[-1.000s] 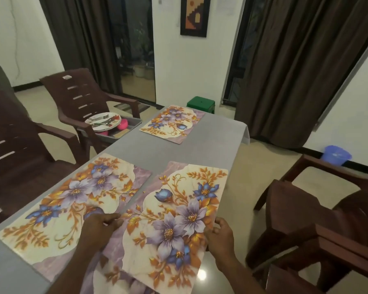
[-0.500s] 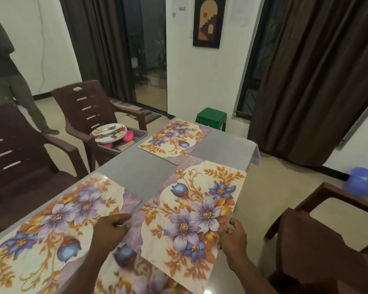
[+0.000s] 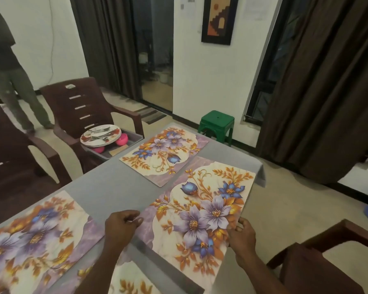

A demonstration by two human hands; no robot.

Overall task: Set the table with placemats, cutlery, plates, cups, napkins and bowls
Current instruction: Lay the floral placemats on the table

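Since the earlier frame, the held placemat (image 3: 202,211) had travelled up the surface (image 3: 115,187), away from the person and toward the far placemat (image 3: 164,153); a strip of bare grey cloth showed at its near edge, and another mat's edge was visible below that.

Landmark: far placemat. Held placemat lay just beside it on the person's side, corners close; contact could not be told. Its right edge ran along the surface's right edge. A third placemat (image 3: 34,232) lay well apart, toward the person's left.

Handling (judgement): thin, light, flexible sheet that lay flat without curling; glossy print, probably slick on cloth, so it should slide readily. Best taken at the two near corners.

Grip: left hand (image 3: 121,224) pinched the mat's near left corner, fingers curled. Right hand (image 3: 241,235) held the right edge, fingers curled over it. Neither was released.

Plates (image 3: 100,134) with cutlery sat in a tray left of the far placemat, untouched.
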